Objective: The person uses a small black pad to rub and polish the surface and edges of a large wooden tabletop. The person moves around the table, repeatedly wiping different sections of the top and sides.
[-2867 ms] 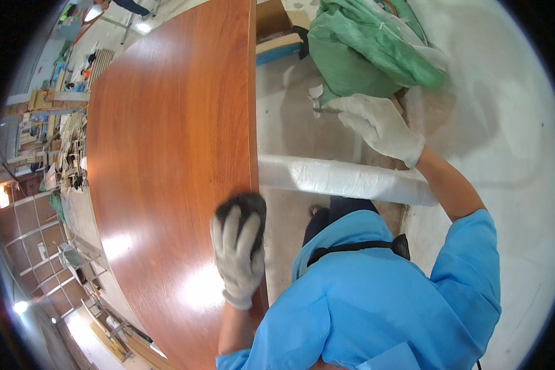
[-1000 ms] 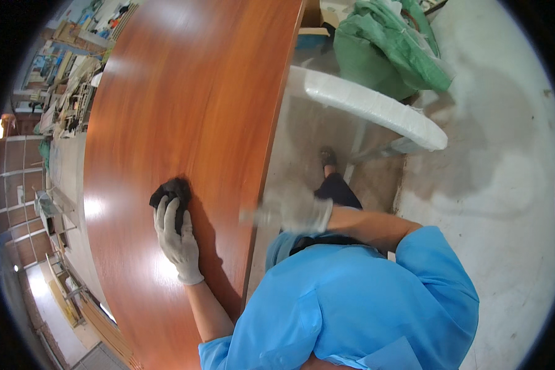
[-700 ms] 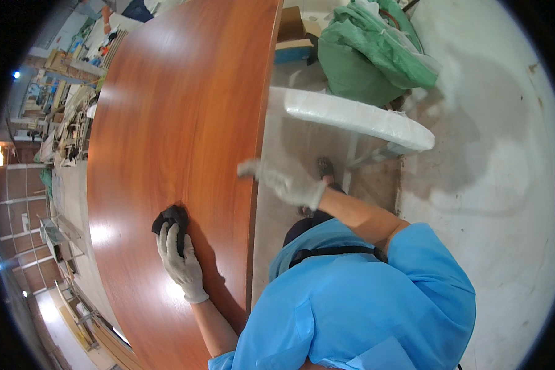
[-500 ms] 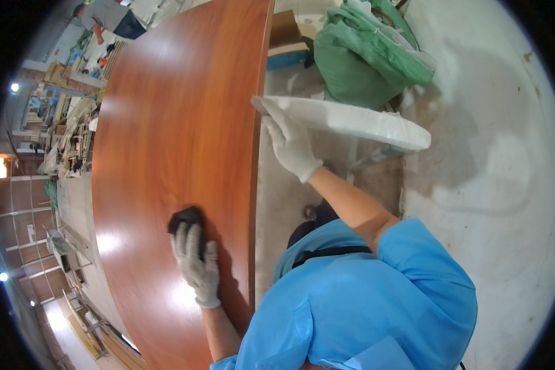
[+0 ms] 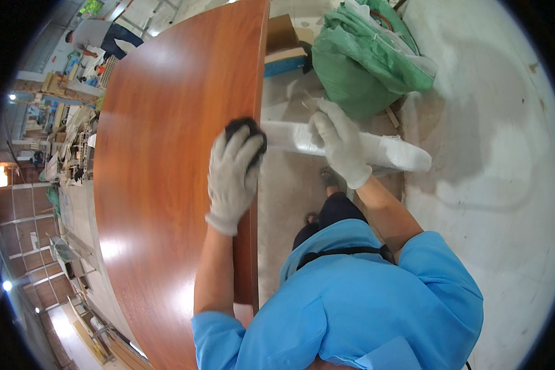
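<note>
My left hand [image 5: 231,182], in a pale knit glove, is closed on a black wad [image 5: 245,123], perhaps a cloth or pad, at the right edge of a glossy reddish-brown wood panel [image 5: 172,154]. Off that edge, my right hand [image 5: 342,148], gloved too, pinches a thin flat blade-like piece [image 5: 308,100], blurred by motion. Below the right hand runs a white bar wrapped in plastic film [image 5: 398,152], which reaches from the panel's edge toward the wall.
A bulging green sack [image 5: 364,68] stands beyond my right hand, near a cardboard box [image 5: 282,34]. The pale wall [image 5: 487,142] rises on the right. Far left, another person [image 5: 98,37] bends beside piled timber [image 5: 74,142].
My left hand has moved up and right with the black wad, from the panel's middle to its edge. My right hand has drawn away from the edge to the right with the thin piece.
</note>
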The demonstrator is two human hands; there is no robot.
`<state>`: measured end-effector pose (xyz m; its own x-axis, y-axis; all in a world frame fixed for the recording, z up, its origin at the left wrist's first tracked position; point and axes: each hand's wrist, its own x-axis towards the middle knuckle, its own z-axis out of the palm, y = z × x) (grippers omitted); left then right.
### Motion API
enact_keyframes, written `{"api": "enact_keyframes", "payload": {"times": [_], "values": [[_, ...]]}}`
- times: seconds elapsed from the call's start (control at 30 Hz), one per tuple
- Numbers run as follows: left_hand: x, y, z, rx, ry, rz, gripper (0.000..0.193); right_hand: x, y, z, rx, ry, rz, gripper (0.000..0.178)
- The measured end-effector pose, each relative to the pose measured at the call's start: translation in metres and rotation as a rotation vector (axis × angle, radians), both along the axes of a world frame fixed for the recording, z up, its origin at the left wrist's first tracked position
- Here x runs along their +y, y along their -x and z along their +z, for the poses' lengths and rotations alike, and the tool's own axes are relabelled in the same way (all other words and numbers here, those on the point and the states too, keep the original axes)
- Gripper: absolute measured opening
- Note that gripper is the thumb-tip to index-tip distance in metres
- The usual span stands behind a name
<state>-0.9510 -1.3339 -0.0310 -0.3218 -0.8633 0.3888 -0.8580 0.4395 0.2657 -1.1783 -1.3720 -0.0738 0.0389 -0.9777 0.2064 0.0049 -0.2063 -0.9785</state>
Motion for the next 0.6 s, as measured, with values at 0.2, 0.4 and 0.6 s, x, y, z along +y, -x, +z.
{"api": "enact_keyframes", "payload": {"times": [0.2, 0.4, 0.6], "values": [[-0.078, -0.041, -0.014, 0.056, 0.045, 0.235, 0.031, -0.036, -0.013, 0.002, 0.371, 0.292, -0.061, 0.028], [-0.031, -0.089, -0.019, 0.047, -0.032, 0.498, 0.036, -0.054, -0.053, -0.004, 0.441, 0.264, -0.014, 0.023], [0.035, -0.108, -0.016, 0.037, -0.08, 0.607, 0.038, -0.025, -0.084, -0.011, 0.601, 0.425, 0.045, 0.022]]}}
